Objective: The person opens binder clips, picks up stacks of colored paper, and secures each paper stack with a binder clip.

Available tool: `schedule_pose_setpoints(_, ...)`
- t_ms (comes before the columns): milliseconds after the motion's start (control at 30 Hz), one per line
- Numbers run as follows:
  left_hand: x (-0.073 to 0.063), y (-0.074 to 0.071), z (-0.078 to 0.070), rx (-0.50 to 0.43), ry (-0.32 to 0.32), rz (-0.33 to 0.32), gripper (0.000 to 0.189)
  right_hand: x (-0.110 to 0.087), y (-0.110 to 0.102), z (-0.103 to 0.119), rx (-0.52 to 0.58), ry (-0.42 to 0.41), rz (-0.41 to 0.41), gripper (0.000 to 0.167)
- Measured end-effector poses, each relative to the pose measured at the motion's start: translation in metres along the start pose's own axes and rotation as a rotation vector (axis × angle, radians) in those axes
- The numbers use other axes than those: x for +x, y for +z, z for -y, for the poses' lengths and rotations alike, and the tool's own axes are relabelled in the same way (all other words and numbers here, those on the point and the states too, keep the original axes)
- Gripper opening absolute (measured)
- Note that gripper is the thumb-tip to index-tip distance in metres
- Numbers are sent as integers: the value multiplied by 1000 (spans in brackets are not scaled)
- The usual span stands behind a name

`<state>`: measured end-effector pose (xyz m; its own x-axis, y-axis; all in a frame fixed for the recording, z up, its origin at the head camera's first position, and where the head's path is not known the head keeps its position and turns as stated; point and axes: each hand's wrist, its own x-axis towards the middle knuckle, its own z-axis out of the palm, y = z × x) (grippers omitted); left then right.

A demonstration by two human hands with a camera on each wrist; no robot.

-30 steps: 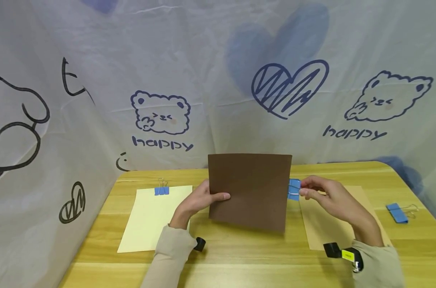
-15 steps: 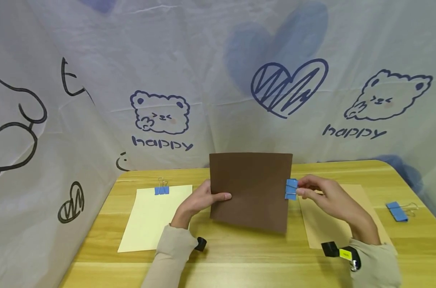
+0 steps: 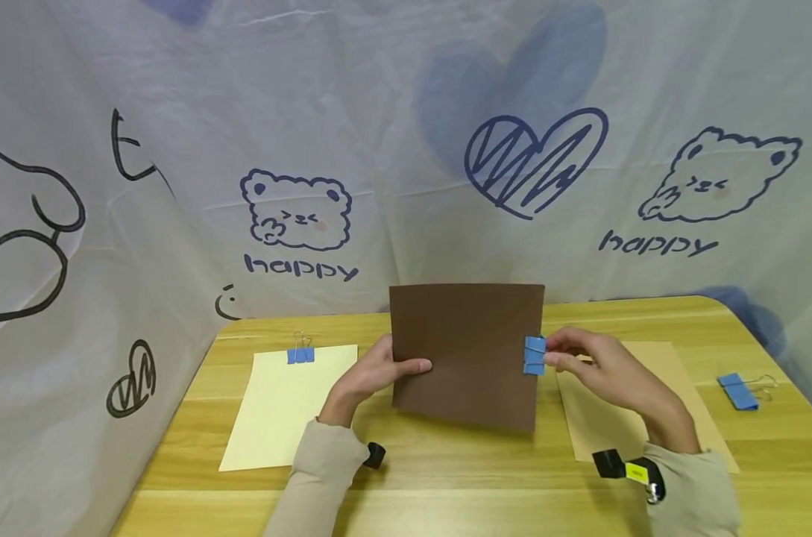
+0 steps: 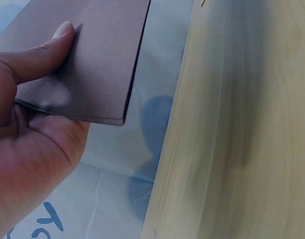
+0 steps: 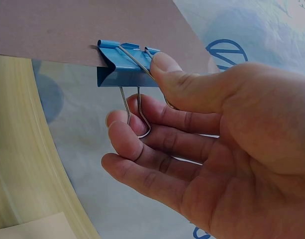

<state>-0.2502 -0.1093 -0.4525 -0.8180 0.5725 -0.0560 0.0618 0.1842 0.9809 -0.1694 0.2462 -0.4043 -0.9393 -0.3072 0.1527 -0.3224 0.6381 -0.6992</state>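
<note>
A stack of dark brown paper (image 3: 469,343) is held up above the table. My left hand (image 3: 372,369) grips its left edge, thumb on the near face and the other fingers behind; the left wrist view shows several sheets together (image 4: 100,69). On the right edge of the stack sits a blue binder clip (image 3: 534,356). My right hand (image 3: 603,369) holds that clip by its wire handles. In the right wrist view the clip (image 5: 125,64) straddles the paper edge, with my thumb on one handle and curled fingers at the other.
Pale yellow paper (image 3: 285,418) with a blue binder clip (image 3: 301,356) on its top edge lies at the left. Tan paper (image 3: 614,425) lies under my right arm. Another blue binder clip (image 3: 738,391) lies at the right. A white printed cloth (image 3: 406,149) hangs behind the table (image 3: 446,500).
My right hand has moved left with the blue binder clip, from beside the brown stack's right edge to over it. The left hand has barely moved.
</note>
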Motion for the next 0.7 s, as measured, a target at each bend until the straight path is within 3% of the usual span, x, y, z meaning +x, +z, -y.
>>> schedule_pose_setpoints(700, 2, 2, -2, 5, -15, -5, 43, 4, 3, 2, -12, 21, -6, 21)
